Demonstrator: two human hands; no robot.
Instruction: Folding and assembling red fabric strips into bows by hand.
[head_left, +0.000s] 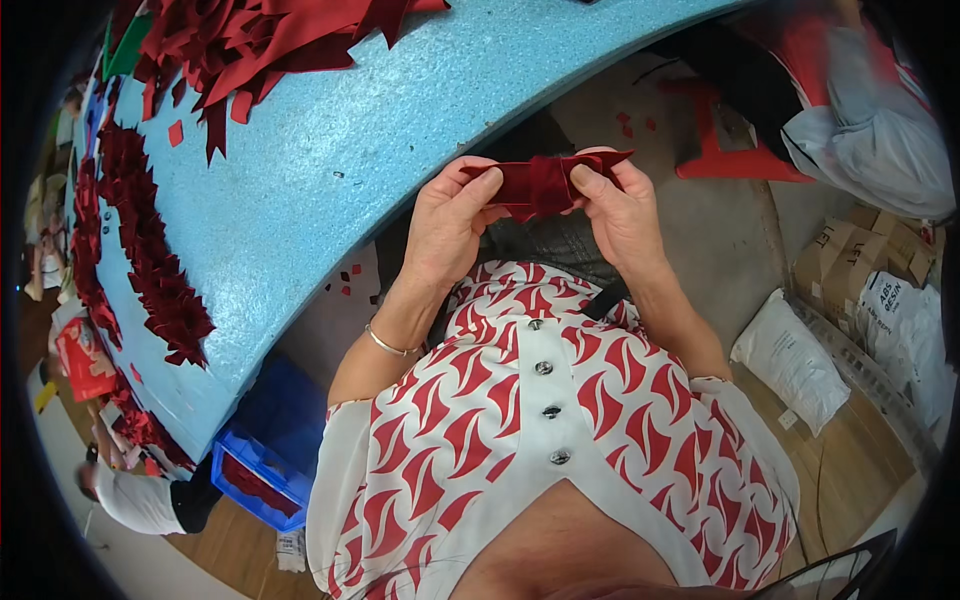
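A dark red velvet ribbon bow (535, 188) is stretched between my two hands, just off the table's curved edge and above my lap. My left hand (452, 212) pinches its left end between thumb and fingers. At the other end, my right hand (620, 208) grips with the thumb pressed on the front. A wider band wraps round the bow's middle. The fingertips behind the ribbon are hidden. A bracelet circles my left wrist.
On the blue table (300, 200) lie a heap of red ribbon pieces (260, 50) and rows of finished-looking bows (150, 240). A blue crate (262, 478) stands below left. Right are a red stool (725, 140), cardboard boxes (850, 265), a white sack (792, 360) and another person's legs (850, 130).
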